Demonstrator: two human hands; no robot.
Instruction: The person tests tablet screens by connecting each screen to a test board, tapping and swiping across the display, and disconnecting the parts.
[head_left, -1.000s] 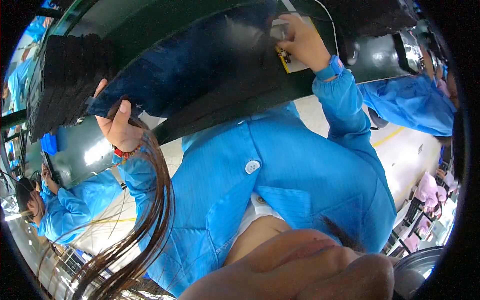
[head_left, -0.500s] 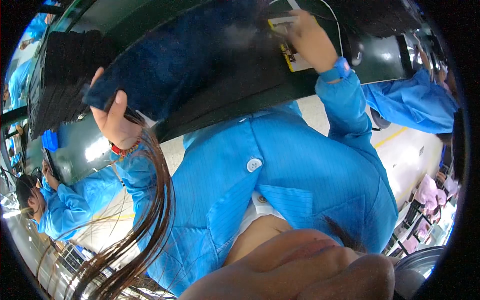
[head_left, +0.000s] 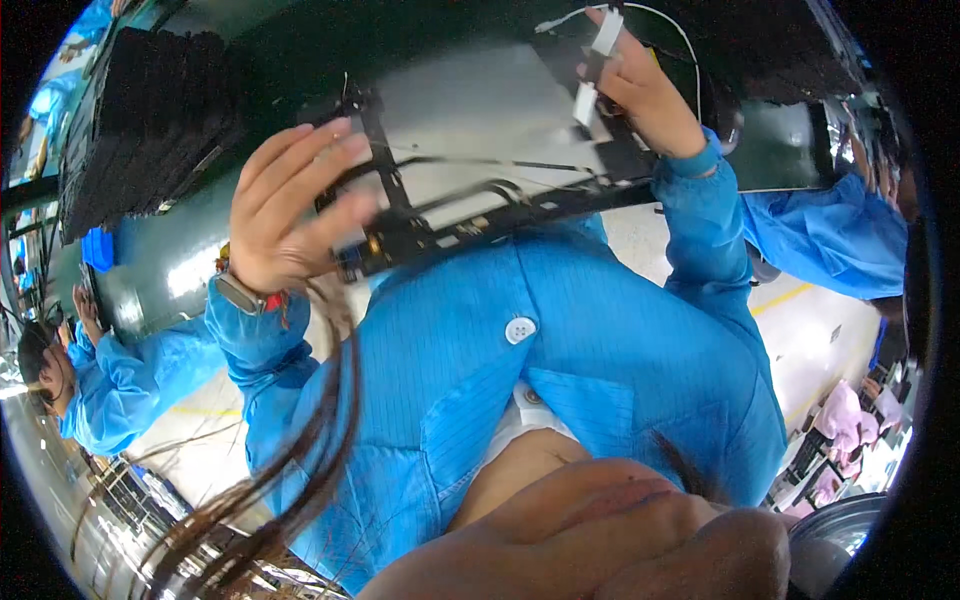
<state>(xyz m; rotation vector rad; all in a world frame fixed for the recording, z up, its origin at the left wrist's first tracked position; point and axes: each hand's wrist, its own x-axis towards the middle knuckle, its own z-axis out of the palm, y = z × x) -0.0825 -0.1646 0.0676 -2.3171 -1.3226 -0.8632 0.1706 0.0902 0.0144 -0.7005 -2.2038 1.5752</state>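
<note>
In front of me is a flat panel with a grey reflective face. A black frame with cable-like strips and small fittings runs along its near and left sides. My left hand is over the frame's left end, fingers spread and slightly blurred; whether they touch it I cannot tell. At the panel's right end, my right hand pinches a small black-and-white strip. Its exact kind does not show.
A stack of black pieces stands on the green table at the left. A white cable curves past my right hand. Co-workers in blue sit at left and right.
The dark blue face seen before has given way to a grey face with a black frame. My left hand has let go and moved right. The right hand now has the strip.
</note>
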